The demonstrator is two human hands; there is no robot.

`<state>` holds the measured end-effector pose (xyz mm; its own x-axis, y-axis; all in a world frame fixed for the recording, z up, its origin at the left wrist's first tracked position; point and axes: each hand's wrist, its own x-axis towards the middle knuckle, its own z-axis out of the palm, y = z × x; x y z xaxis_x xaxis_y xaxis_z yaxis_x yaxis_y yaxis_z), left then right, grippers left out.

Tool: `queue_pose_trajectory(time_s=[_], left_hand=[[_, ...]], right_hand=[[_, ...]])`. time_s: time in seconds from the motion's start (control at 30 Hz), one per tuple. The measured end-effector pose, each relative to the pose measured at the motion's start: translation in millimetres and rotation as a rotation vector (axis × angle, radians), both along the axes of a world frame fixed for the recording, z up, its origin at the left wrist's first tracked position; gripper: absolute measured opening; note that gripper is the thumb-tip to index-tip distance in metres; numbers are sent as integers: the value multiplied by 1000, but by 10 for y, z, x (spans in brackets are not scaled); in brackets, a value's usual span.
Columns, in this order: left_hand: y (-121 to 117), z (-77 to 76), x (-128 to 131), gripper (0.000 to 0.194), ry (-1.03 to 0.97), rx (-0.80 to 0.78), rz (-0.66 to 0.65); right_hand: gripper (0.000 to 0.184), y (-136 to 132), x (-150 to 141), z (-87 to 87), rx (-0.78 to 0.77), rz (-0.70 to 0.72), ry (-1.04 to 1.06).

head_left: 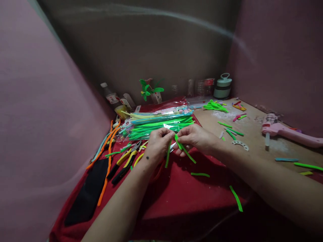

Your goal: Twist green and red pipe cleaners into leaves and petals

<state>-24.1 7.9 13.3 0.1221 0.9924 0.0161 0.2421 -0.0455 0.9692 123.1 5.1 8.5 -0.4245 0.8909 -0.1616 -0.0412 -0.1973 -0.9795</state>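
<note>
Both my hands meet over the red cloth [181,198] and pinch short green pipe cleaner pieces [181,148]. My left hand [157,144] is closed on one piece that hangs down toward the cloth. My right hand [195,137] is closed on another piece that slants down to the right. The two pieces touch between my fingertips. Just behind my hands lie bags of green and yellow pipe cleaners [158,122].
Yellow-handled pliers [126,161], orange pipe cleaners [108,151] and a black pouch [88,195] lie at left. A pink glue gun [287,131] rests on the wooden board [254,134] at right. Loose green pieces [236,198] are scattered. Bottles and a lidded jar [222,86] stand at the back.
</note>
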Motion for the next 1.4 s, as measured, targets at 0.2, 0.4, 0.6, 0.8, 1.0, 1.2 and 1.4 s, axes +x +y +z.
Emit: queue_pose_trajectory(time_s=[0.2, 0.4, 0.6, 0.8, 1.0, 1.2, 1.4], left_hand=[[-8, -70, 77, 14, -83, 11, 30], [40, -130, 34, 12, 85, 155, 45], [31, -134, 14, 12, 313, 411, 107], [21, -82, 18, 12, 232, 378, 72], [-19, -200, 95, 10, 204, 451, 159], [12, -56, 30, 15, 82, 282, 16], [63, 115, -138, 19, 25, 33, -244]], right_hand=[[6, 14, -55, -60, 52, -91, -5], [6, -14, -83, -73, 10, -139, 34], [13, -42, -97, -79, 6, -133, 29], [16, -36, -103, -107, -56, -90, 151], [21, -48, -164, -161, -59, -168, 227], [9, -33, -119, -97, -81, -130, 159], [4, -39, -59, -47, -61, -28, 58]])
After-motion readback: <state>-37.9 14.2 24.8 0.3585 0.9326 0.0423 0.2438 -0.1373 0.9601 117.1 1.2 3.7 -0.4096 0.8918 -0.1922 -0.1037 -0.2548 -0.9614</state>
